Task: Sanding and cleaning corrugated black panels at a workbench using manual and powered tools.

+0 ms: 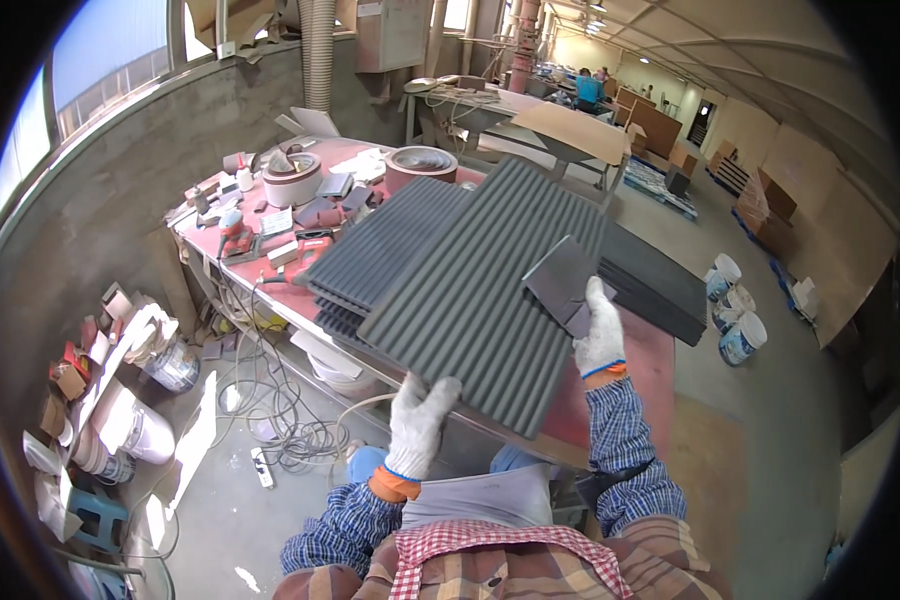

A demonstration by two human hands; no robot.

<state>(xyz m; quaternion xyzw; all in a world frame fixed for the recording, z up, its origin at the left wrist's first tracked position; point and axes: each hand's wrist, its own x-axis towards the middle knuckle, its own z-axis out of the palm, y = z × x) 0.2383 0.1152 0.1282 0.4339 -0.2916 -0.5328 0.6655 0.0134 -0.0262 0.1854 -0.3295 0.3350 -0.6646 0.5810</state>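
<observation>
Dark grey fluted panel (475, 305) over red desk (650, 365), long axis running away and slightly right. Left hand (420, 425) nearer: grasps its near edge, thumb on top. Right hand (600, 335), by its right long edge, pinches flat dark pad (560, 275) over the ridges; pad-to-panel contact unclear.
</observation>
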